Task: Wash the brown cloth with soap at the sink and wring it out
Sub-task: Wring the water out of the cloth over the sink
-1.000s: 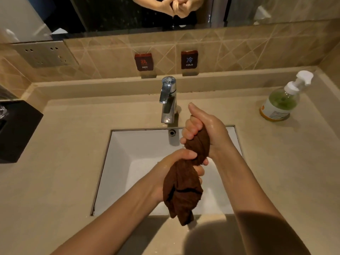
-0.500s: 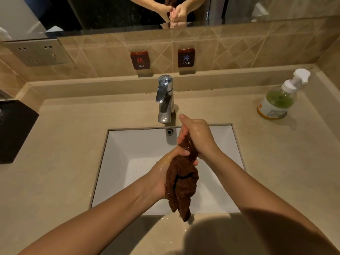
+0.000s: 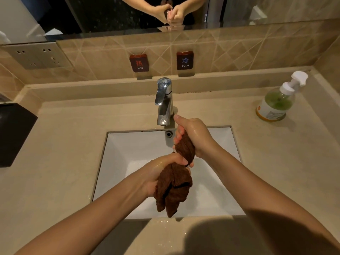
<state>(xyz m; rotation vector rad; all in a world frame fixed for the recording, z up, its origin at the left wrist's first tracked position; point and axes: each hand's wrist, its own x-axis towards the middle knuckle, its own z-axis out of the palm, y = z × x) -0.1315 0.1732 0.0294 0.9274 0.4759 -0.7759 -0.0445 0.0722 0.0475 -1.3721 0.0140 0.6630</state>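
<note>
Both hands hold the brown cloth (image 3: 174, 188) twisted into a rope above the white sink basin (image 3: 128, 159). My right hand (image 3: 193, 137) grips its upper end, just right of the chrome faucet (image 3: 164, 102). My left hand (image 3: 161, 173) is closed around the middle, and the loose lower end hangs down to the basin's front edge. Both hands look wet. No water runs from the faucet. A pump bottle of green soap (image 3: 276, 102) stands on the counter at the far right.
The beige counter (image 3: 60, 162) surrounds the basin, with water drops along its front edge. A black box (image 3: 12, 133) sits at the left edge. HOT (image 3: 139, 62) and COLD (image 3: 184, 60) signs hang on the tiled wall under the mirror.
My right hand has risen and drawn away from the left again, stretching the twisted cloth longer than half a second ago. The view has shifted slightly.
</note>
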